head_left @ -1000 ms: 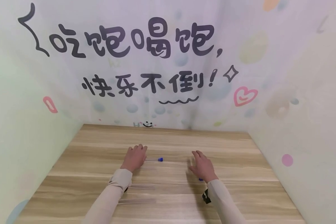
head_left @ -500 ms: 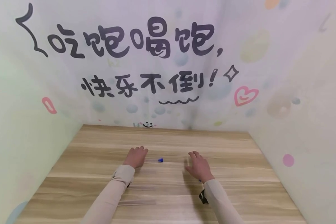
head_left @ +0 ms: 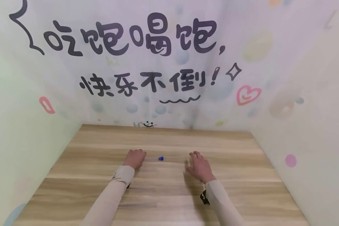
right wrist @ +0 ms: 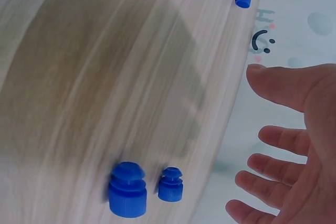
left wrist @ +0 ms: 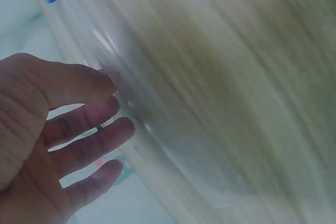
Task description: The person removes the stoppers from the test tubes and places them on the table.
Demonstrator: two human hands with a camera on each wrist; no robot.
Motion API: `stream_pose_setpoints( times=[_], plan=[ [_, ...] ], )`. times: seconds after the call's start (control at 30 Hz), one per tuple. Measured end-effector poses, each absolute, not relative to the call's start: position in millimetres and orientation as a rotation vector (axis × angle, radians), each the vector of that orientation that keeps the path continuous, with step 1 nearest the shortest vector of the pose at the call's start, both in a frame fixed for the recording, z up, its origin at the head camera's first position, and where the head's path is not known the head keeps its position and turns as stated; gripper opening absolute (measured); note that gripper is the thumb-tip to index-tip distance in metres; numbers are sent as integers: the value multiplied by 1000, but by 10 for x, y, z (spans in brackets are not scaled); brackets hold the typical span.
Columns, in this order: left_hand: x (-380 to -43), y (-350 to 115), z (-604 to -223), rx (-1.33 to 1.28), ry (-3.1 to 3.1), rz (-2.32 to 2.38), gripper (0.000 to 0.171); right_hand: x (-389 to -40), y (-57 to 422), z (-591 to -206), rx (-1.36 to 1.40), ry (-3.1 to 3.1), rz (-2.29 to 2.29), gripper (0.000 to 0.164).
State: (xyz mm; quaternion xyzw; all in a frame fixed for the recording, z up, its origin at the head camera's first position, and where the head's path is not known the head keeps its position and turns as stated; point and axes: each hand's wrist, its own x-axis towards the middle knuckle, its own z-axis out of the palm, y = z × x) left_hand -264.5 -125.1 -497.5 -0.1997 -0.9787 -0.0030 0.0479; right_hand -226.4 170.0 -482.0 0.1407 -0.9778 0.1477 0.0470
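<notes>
The left hand (head_left: 134, 158) lies flat with straight fingers on the clear tube (head_left: 152, 159), which points sideways toward the right hand (head_left: 199, 167), also open and holding nothing, just past its blue cap (head_left: 161, 158).

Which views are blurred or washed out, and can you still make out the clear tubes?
Head view: sharp, even light, soft shadow under the right hand; the capped tube by the left hand is faint, only its blue cap is clear. Left wrist view: heavy motion smear on the table, tubes reduced to glare streaks. Right wrist view: table streaked, but the two blue caps stay readable.
</notes>
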Motion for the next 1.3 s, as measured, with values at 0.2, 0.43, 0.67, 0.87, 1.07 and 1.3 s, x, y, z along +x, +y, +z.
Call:
stream_pose_setpoints(
  times=[0.2,0.43,0.67,0.87,1.07,1.3],
  plan=[
    [-2668,-1224,-4873,-632,-2904,-7,13,-2294,1670,-4784,457,-2940,434,59],
    [-2626,-1056,-4698,-705,-2770,-9,10,-2286,1623,-4743,511,-2852,459,59],
    [-2547,-838,-4499,-774,-2660,-30,11,-2271,1545,-4632,561,-2725,491,65],
    [-2457,-703,-4369,-815,-2547,-32,11,-2245,1524,-4591,617,-2633,478,68],
    [-2397,-616,-4301,-842,-2490,-2,10,-2208,1530,-4570,655,-2523,460,51],
    [-2327,-610,-4295,-835,-2479,-8,10,-2184,1556,-4591,690,-2423,465,36]
  ],
)
